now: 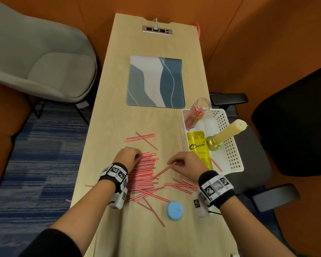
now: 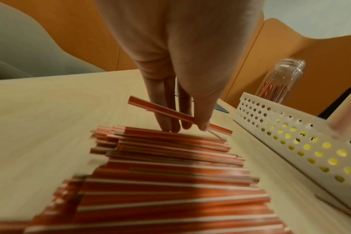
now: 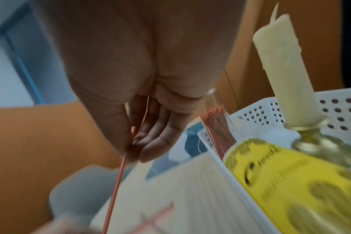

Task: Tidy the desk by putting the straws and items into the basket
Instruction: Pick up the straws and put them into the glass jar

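Note:
Red-and-white striped straws (image 1: 143, 173) lie in a stacked pile and scattered on the wooden desk (image 1: 119, 108). My left hand (image 1: 130, 156) sits at the pile's far end, its fingers (image 2: 166, 120) down on the stack (image 2: 170, 174) and pinching one straw (image 2: 176, 115). My right hand (image 1: 185, 164) pinches a single straw (image 1: 161, 172) that hangs below its fingers (image 3: 150, 142) in the right wrist view. The white perforated basket (image 1: 233, 145) stands at the right edge. It holds a clear jar of straws (image 1: 196, 112), a yellow bottle (image 1: 198, 145) and a candle in a gold holder (image 1: 224, 134).
A blue round lid (image 1: 174, 210) lies near the front of the desk. A blue-grey mat (image 1: 156, 82) lies at mid desk, a power strip (image 1: 157, 30) at the far end. A grey armchair (image 1: 35, 52) stands left, a black office chair (image 1: 295, 127) right. One straw (image 1: 68, 200) lies on the floor.

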Demonstrator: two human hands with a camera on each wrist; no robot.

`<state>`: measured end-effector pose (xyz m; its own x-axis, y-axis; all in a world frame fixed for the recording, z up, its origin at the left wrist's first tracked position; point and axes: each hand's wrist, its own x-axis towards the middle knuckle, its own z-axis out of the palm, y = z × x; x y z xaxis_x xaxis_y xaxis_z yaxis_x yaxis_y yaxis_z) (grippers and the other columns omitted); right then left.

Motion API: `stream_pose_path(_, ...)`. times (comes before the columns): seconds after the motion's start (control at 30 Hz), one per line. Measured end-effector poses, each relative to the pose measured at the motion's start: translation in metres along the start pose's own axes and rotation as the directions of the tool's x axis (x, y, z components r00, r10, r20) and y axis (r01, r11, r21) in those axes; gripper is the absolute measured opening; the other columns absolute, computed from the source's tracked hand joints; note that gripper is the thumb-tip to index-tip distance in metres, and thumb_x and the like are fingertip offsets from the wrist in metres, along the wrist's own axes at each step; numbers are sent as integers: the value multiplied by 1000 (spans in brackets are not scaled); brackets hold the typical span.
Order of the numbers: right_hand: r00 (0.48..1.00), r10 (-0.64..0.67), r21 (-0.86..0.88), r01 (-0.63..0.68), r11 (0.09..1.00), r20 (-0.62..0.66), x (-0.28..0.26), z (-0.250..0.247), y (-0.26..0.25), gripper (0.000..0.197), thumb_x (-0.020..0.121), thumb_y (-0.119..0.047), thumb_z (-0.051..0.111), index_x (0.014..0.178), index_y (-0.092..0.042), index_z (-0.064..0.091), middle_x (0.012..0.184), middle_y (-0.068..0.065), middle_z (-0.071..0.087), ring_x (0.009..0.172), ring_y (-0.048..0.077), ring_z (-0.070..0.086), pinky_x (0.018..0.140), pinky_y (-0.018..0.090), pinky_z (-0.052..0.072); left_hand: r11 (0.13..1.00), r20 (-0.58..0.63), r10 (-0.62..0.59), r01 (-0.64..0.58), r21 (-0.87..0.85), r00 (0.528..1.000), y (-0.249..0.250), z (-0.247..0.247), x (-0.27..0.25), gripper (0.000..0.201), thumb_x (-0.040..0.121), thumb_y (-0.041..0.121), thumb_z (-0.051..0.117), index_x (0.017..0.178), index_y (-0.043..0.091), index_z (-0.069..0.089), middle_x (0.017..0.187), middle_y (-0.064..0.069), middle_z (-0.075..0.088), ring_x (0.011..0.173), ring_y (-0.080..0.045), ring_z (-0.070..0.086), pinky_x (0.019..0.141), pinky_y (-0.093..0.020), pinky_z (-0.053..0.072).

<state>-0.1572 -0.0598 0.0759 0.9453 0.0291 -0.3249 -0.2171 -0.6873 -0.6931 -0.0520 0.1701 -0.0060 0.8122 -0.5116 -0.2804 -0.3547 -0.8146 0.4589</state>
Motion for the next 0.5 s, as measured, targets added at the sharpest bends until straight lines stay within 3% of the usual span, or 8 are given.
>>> stream_pose_path(0.07, 992, 5, 106, 9, 994, -127, 4, -32, -13, 22, 85, -3, 70, 101, -17, 75, 86, -2, 69, 74, 8, 61, 72, 12, 50, 1000, -3, 10, -10, -15, 1000, 2, -5, 3, 11, 90, 26, 68, 95, 20, 76, 96, 1, 67, 86, -20, 65, 80, -31, 53)
stream_pose_path(0.13, 952, -9, 154, 59, 986, -307, 8, -70, -28, 30, 84, -2, 71, 108, -20, 71, 85, -4, 67, 73, 2, 60, 72, 13, 51, 999, -5, 21, -21, -30, 1000, 2, -8, 6, 10, 88, 25, 71, 94, 20, 77, 97, 1, 63, 86, -20, 64, 80, -32, 53)
stream_pose_path(0.2, 863, -53, 118, 130, 985, -502, 13, -108, -43, 34, 85, -3, 70, 113, -21, 66, 83, -6, 66, 70, -2, 58, 69, 11, 50, 999, 16, 34, -34, -22, 999, 5, -11, 8, 10, 87, 27, 72, 94, 21, 77, 97, 3, 64, 83, -15, 62, 77, -27, 51)
stream_pose_path(0.27, 736, -101, 63, 191, 980, -670, 20, -145, -52, 39, 86, -3, 67, 119, -21, 60, 81, -4, 64, 65, -1, 55, 65, 10, 47, 998, 16, 49, -49, -36, 999, 10, -17, 11, 10, 88, 27, 71, 95, 24, 77, 94, 7, 67, 78, -9, 58, 74, -22, 48)
stream_pose_path(0.33, 638, -125, -12, 179, 984, -759, 32, -172, -52, 45, 86, -2, 63, 127, -21, 54, 81, -2, 61, 61, 1, 52, 62, 11, 47, 994, -22, 64, -65, -90, 998, 20, -26, 15, 8, 87, 28, 72, 94, 27, 76, 87, 10, 69, 75, -6, 59, 73, -22, 51)
stream_pose_path(0.4, 625, -114, -68, 96, 993, -772, 46, -187, -46, 51, 87, -2, 61, 133, -19, 51, 81, -4, 60, 61, 2, 52, 64, 13, 49, 983, -80, 82, -93, -156, 993, 32, -38, 21, 7, 86, 30, 73, 91, 28, 76, 80, 13, 68, 72, -4, 60, 72, -24, 53)
stream_pose_path(0.5, 682, -84, -108, 8, 994, -726, 64, -192, -30, 57, 86, -1, 61, 137, -22, 47, 82, -5, 60, 65, 7, 56, 71, 27, 56, 959, -158, 102, -139, -248, 982, 51, -56, 32, 2, 84, 29, 75, 86, 29, 76, 73, 16, 68, 70, 0, 61, 71, -19, 50)
